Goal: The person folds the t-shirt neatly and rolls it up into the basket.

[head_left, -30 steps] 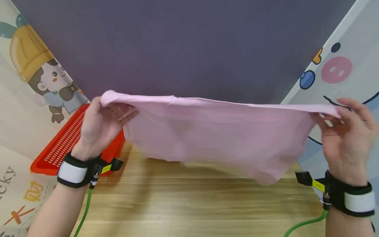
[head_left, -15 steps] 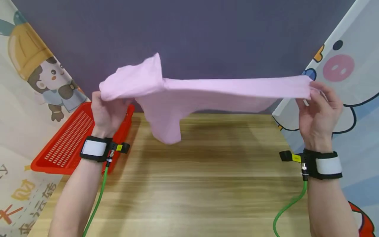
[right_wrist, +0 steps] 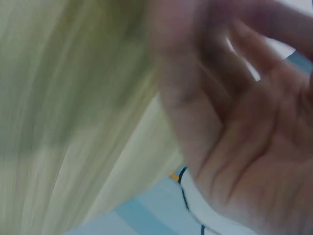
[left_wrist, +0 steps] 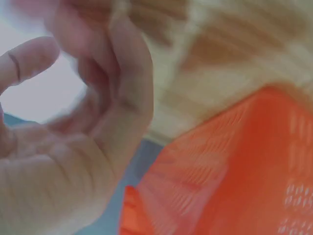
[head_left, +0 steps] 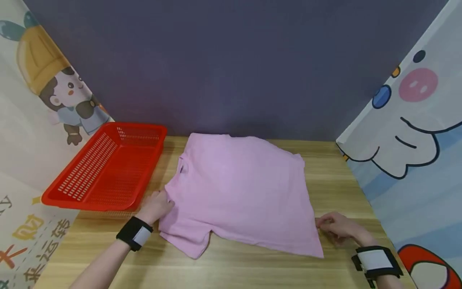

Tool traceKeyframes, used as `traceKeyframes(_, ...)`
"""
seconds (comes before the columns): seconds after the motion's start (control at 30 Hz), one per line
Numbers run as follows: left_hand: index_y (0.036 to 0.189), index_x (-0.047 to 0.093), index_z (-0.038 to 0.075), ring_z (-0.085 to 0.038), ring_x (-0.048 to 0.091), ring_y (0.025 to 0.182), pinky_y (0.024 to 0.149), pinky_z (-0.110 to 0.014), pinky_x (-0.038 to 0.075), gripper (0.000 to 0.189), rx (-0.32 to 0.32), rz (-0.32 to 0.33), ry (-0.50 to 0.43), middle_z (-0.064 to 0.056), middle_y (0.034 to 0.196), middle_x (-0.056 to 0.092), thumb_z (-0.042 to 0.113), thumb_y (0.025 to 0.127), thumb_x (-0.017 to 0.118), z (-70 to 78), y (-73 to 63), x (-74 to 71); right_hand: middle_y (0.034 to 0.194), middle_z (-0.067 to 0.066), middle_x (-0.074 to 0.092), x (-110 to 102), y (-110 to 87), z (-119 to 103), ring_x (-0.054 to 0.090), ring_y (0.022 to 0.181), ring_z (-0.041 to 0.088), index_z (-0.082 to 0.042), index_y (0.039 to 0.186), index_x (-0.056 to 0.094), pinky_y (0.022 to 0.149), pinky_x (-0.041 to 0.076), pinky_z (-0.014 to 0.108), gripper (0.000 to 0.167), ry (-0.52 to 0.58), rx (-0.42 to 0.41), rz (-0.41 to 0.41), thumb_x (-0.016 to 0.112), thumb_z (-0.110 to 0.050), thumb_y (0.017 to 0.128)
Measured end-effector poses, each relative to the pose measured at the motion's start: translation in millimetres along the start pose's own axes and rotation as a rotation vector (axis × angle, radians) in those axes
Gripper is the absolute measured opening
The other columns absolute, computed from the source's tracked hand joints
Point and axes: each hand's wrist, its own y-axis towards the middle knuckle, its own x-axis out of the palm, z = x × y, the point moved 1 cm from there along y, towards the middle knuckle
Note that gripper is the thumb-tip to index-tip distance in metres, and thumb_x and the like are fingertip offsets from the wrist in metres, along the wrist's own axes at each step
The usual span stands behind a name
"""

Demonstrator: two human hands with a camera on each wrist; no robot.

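Note:
A pink T-shirt [head_left: 242, 192] lies spread on the wooden table, its collar toward the left and its hem toward the right. One short sleeve points toward the front left. My left hand [head_left: 157, 205] is at the shirt's left edge, by the shoulder; in the left wrist view its thumb stands apart from the loosely bent fingers [left_wrist: 129, 73]. At the hem side, my right hand [head_left: 337, 226] has its fingertips right beside the cloth's edge. The right wrist view is blurred, with the fingers [right_wrist: 178, 88] loosely bent and no pink cloth showing between them.
A red plastic basket [head_left: 164, 138] with slotted sides stands at the left, close to my left forearm. Behind the wooden table [head_left: 274, 273] rises a dark grey panel [head_left: 231, 68]. Printed cartoon sheets [head_left: 415, 132] border both sides.
Both hands have come down toward the front from holding the shirt stretched in the air. The shirt has spread flat on the table, and the fingers have loosened from it.

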Motion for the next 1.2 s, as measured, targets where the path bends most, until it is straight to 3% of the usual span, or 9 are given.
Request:
traceKeyframes(0.13, 0.117, 0.056, -0.007, -0.049, 0.053, 0.101, 0.083, -0.06, 0.048, 0.041, 0.21, 0.223, 0.016, -0.029, 0.111, 0.054, 0.013, 0.084, 0.069, 12.4, 13.1, 6.4, 0.071, 0.003, 0.056, 8.3, 14.1, -18.6, 0.044, 0.051, 0.01, 0.005, 0.112, 0.065, 0.047, 0.04, 0.026, 0.026, -0.19, -0.056, 0.233, 0.058, -0.015, 0.098)
traceKeyframes(0.27, 0.127, 0.058, 0.001, -0.049, 0.051, 0.118, 0.099, -0.062, 0.044, 0.045, 0.341, 0.132, -0.027, -0.027, 0.128, 0.054, 0.013, 0.085, 0.069, 11.6, 33.8, 21.7, 0.082, 0.013, 0.064, 21.7, 34.9, -38.6, 0.059, 0.069, 0.022, 0.005, 0.116, 0.064, 0.058, 0.048, 0.034, 0.03, -0.284, -0.084, 0.39, 0.062, -0.017, 0.094)
traceKeyframes(0.37, 0.141, 0.048, 0.001, -0.053, 0.043, 0.131, 0.106, -0.067, 0.038, 0.059, 0.322, 0.005, -0.06, -0.03, 0.142, 0.045, 0.019, 0.088, 0.068, 6.0, 43.3, 30.9, 0.115, 0.031, 0.066, 32.1, 49.9, -44.2, 0.066, 0.102, 0.043, 0.01, 0.13, 0.056, 0.086, 0.055, 0.05, 0.046, -0.298, -0.09, 0.365, 0.061, -0.02, 0.096)
traceKeyframes(0.43, 0.149, 0.038, 0.001, -0.055, 0.036, 0.136, 0.109, -0.069, 0.035, 0.07, 0.313, -0.057, -0.079, -0.032, 0.15, 0.038, 0.024, 0.09, 0.069, 2.3, 47.4, 34.6, 0.137, 0.037, 0.053, 36.8, 57.2, -44.7, 0.052, 0.128, 0.052, 0.014, 0.139, 0.046, 0.105, 0.045, 0.059, 0.056, -0.293, -0.071, 0.327, 0.058, -0.023, 0.098)
traceKeyframes(0.53, 0.157, 0.024, 0.002, -0.056, 0.025, 0.144, 0.115, -0.07, 0.026, 0.083, 0.312, -0.128, -0.116, -0.033, 0.158, 0.027, 0.03, 0.093, 0.069, -1.7, 51.5, 37.4, 0.152, 0.039, 0.034, 39.7, 65.8, -42.6, 0.03, 0.144, 0.055, 0.017, 0.147, 0.032, 0.117, 0.028, 0.064, 0.066, -0.276, -0.021, 0.28, 0.052, -0.027, 0.102)
traceKeyframes(0.67, 0.16, 0.009, 0.001, -0.054, 0.011, 0.151, 0.12, -0.069, 0.012, 0.097, 0.311, -0.182, -0.175, -0.03, 0.165, 0.015, 0.036, 0.092, 0.07, -3.7, 57.2, 39.1, 0.159, 0.041, 0.013, 36.3, 78.5, -36.4, 0.011, 0.149, 0.057, 0.016, 0.151, 0.021, 0.12, 0.013, 0.066, 0.073, -0.28, 0.007, 0.256, 0.045, -0.034, 0.105)
traceKeyframes(0.8, 0.159, 0.004, -0.004, -0.053, 0.005, 0.152, 0.122, -0.066, 0.01, 0.105, 0.288, -0.198, -0.184, -0.03, 0.166, 0.009, 0.041, 0.091, 0.07, -2.9, 62.8, 42.0, 0.16, 0.04, 0.0, 28.6, 94.7, -28.1, 0.0, 0.149, 0.057, 0.016, 0.153, 0.014, 0.12, 0.006, 0.067, 0.074, -0.33, 0.006, 0.251, 0.04, -0.037, 0.107)
traceKeyframes(0.97, 0.156, 0.009, -0.011, -0.051, 0.003, 0.153, 0.124, -0.062, 0.009, 0.104, 0.232, -0.196, -0.112, -0.03, 0.166, 0.007, 0.049, 0.092, 0.066, 1.6, 69.5, 46.1, 0.162, 0.037, -0.004, 18.8, 112.6, -22.5, -0.004, 0.15, 0.055, 0.014, 0.154, 0.011, 0.121, 0.003, 0.066, 0.078, -0.378, -0.01, 0.261, 0.04, -0.041, 0.107)
traceKeyframes(1.2, 0.158, 0.011, -0.006, -0.046, 0.002, 0.155, 0.124, -0.063, 0.001, 0.108, 0.15, -0.204, 0.024, -0.025, 0.168, 0.006, 0.066, 0.09, 0.055, 7.7, 75.1, 48.4, 0.163, 0.036, -0.007, 7.2, 131.1, -19.4, -0.007, 0.151, 0.054, 0.013, 0.155, 0.009, 0.121, 0.0, 0.066, 0.082, -0.387, -0.044, 0.275, 0.041, -0.044, 0.106)
